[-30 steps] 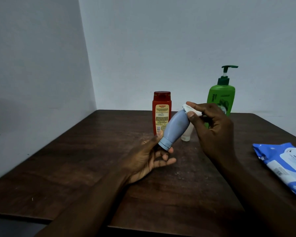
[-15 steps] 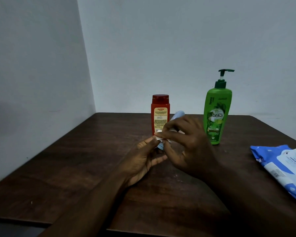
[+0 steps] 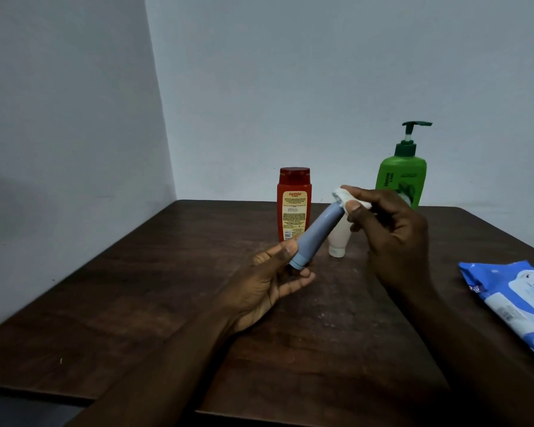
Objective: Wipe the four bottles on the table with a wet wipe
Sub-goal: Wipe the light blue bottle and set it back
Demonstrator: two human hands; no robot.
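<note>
Your left hand [image 3: 269, 282] grips the blue-grey bottle [image 3: 316, 237] at its capped end, thumb lying along the side and fingers curled beneath the cap. You hold the bottle above the counter [image 3: 136, 303], tilted so the cap points down and toward you on the left while the other end rises up and away to the right. Your right hand [image 3: 395, 238] meets that raised end: its thumb and forefinger pinch a bunched white wet wipe [image 3: 339, 195] around the bottle's tip, and the other fingers are curled behind. So both of your hands are closed, the left around the bottle, the right on the wipe pressed to the bottle.

The three other bottles stand upright toward the far side of the dark wooden counter. The red bottle [image 3: 294, 208] is the leftmost, its printed label facing you, and the held bottle's lower part crosses in front of its bottom right corner. The white bottle [image 3: 339, 240] stands on its cap just right of the red one, largely hidden behind the blue-grey bottle and your right hand. The green pump bottle [image 3: 399, 177] stands farther right, its lower part covered by your right hand, its pump spout pointing right. A blue pack of wipes [image 3: 506, 303] lies flat at the counter's right edge, partly out of view and well apart from both hands.
</note>
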